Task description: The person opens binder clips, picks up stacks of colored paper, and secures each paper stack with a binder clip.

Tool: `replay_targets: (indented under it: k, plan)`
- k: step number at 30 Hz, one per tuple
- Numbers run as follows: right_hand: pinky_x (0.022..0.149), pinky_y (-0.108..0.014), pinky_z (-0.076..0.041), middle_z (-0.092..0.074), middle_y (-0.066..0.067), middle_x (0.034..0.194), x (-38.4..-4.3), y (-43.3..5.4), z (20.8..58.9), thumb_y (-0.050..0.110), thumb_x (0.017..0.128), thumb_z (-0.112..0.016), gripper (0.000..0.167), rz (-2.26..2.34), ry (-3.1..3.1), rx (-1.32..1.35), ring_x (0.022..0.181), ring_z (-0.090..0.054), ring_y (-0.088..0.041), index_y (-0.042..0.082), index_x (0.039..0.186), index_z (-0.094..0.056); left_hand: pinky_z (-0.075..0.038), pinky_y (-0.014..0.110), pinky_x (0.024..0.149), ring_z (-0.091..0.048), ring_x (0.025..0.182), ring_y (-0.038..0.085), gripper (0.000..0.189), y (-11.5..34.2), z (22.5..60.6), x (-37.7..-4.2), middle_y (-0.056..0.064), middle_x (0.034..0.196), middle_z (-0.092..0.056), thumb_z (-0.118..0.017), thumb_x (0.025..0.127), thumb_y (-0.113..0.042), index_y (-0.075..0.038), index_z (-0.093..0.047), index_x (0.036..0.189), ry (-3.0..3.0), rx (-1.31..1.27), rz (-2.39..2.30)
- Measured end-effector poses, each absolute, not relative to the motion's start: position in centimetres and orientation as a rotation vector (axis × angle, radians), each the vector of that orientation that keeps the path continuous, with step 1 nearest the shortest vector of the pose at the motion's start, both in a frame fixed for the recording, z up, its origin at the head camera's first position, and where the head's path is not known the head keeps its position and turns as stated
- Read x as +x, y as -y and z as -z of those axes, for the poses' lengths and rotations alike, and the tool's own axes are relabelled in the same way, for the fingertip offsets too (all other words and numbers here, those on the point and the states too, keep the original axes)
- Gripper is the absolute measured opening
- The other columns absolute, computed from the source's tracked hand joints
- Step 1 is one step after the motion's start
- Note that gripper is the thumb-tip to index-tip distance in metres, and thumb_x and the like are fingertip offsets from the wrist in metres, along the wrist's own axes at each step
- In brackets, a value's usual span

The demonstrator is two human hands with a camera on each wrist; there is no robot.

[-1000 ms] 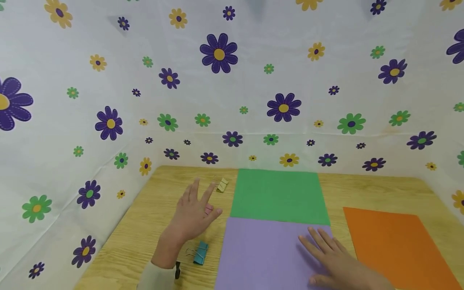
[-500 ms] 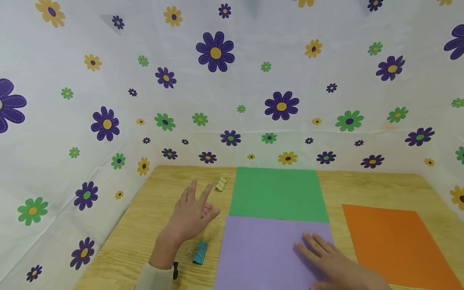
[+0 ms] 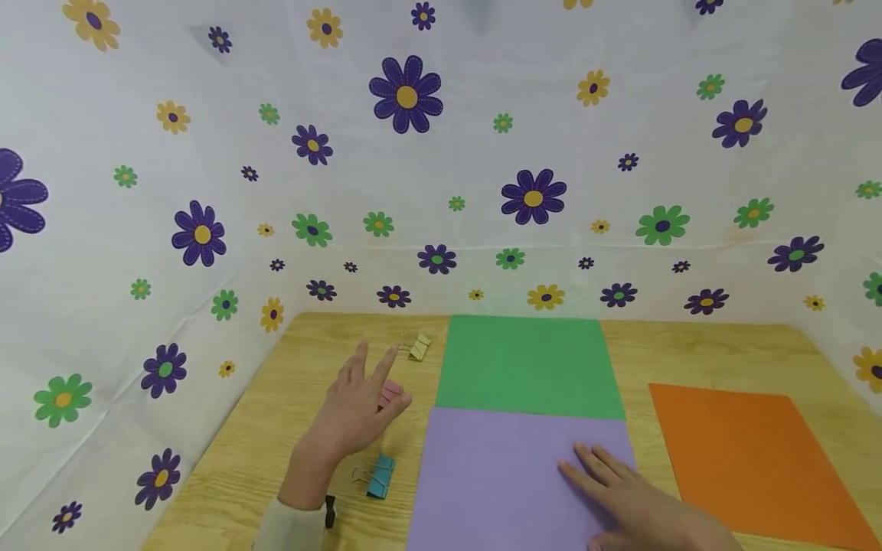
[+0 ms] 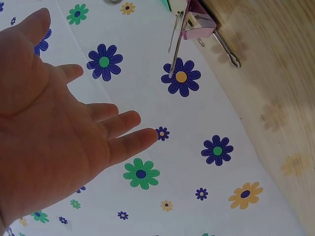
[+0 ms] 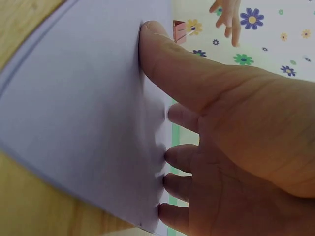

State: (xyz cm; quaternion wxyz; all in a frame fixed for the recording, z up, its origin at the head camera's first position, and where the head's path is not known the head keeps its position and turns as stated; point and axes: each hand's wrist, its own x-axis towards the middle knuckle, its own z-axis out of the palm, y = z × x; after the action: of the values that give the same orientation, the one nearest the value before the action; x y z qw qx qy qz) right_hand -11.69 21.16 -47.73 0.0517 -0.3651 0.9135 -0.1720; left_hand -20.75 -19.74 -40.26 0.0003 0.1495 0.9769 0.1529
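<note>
While the right hand (image 3: 637,501) lay flat on the purple sheet (image 3: 503,478), its fingers (image 5: 179,157) were straight and pressed against the paper, gripping nothing. In the right wrist view the thumb stretched across the sheet and the four fingertips touched it in a row, with the sheet's far edge just past them.

That purple sheet lay on the wooden worktop (image 3: 289,413) and serves as the landmark for the rest. A green sheet (image 3: 529,367) lay directly behind it, the two edges meeting. An orange sheet (image 3: 751,459) lay to the right of the purple sheet, apart from it, with bare wood between.

The left hand (image 3: 358,409) was raised over the worktop to the left of the purple sheet, near its far left corner. Its fingers (image 4: 120,130) were spread and relaxed, holding nothing. A pink binder clip (image 3: 390,392) sat just beyond those fingers, partly hidden by them in the head view; whether the fingers touched it could not be told. In the left wrist view the clip (image 4: 198,22) showed at the top edge, clear of the open palm.

A teal binder clip (image 3: 379,476) lay just left of the purple sheet, close to the left wrist. A yellow binder clip (image 3: 419,347) lay farther back, beside the green sheet's left edge.

White cloth printed with flowers (image 3: 406,92) walled the worktop on three sides.
</note>
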Motion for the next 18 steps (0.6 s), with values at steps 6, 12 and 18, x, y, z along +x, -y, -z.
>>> replay_targets:
  k: [6, 12, 18]
  plan:
    - [0.102, -0.069, -0.032, -0.025, -0.024, 0.159, -11.67, -20.97, 46.9, 0.065, 0.087, -0.059, 0.089, 0.588, -2.684, -0.976, 0.141, -0.025, -0.052, 0.012, 0.154, -0.035, -0.021, 0.072, 0.108, -0.013, 0.144, 0.056, 0.076, 19.85, 40.05, -20.7, 0.03, 0.161, 0.0, -0.05, 0.101, -0.049, -0.016, -0.016, 0.16, -3.069, 0.462, -0.51]
    - [0.103, -0.069, -0.031, -0.024, -0.023, 0.16, -11.52, -20.89, 46.68, 0.066, 0.086, -0.058, 0.09, 0.606, -2.67, -0.947, 0.142, -0.023, -0.051, 0.013, 0.155, -0.034, -0.02, 0.072, 0.109, -0.013, 0.143, 0.057, 0.076, 20.08, 39.98, -20.63, 0.03, 0.161, 0.0, -0.05, 0.101, -0.049, -0.016, -0.016, 0.16, -3.068, 0.443, -0.486]
    - [0.101, -0.068, -0.033, -0.026, -0.025, 0.159, -11.37, -20.91, 46.81, 0.067, 0.086, -0.058, 0.09, 0.586, -2.713, -0.983, 0.141, -0.026, -0.052, 0.013, 0.154, -0.036, -0.017, 0.073, 0.109, -0.014, 0.143, 0.058, 0.075, 20.33, 39.81, -20.44, 0.033, 0.159, -0.008, -0.052, 0.101, -0.047, -0.013, -0.019, 0.159, -3.086, 0.42, -0.47]
